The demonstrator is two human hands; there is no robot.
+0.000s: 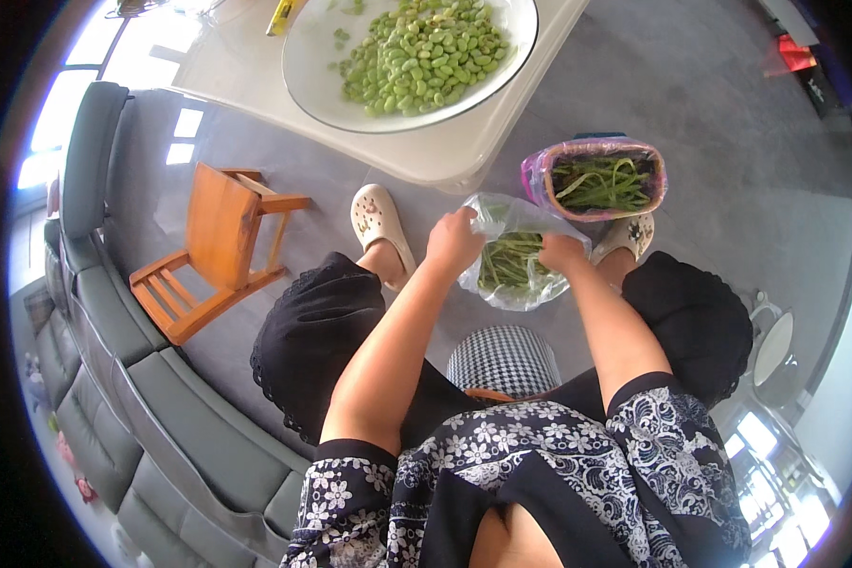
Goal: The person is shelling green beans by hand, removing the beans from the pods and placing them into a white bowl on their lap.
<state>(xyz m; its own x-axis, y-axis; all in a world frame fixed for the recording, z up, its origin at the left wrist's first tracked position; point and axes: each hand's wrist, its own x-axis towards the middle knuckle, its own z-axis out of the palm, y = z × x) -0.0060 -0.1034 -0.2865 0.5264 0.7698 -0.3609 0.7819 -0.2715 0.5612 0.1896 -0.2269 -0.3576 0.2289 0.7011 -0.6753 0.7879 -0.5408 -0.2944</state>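
A clear plastic bag (pixel 532 298) hangs open between my knees, with long green bean pods (pixel 511 260) lying inside it. My left hand (pixel 455 240) is closed on the bag's left rim. On the opposite side, my right hand (pixel 563 253) is closed at the rim, its fingertips partly hidden by the plastic and close to the pods. Just beyond the right hand stands a small bin (pixel 592 150) with a pink-purple liner, holding green pod peelings (pixel 604 184).
A large white basin (pixel 317 95) of shelled green beans (pixel 426 62) rests on a pale table (pixel 435 161), near a yellow-handled tool (pixel 279 17). A wooden chair (pixel 220 232) and a grey sofa (pixel 199 402) are at left. Below the bag is a checked stool (pixel 504 360).
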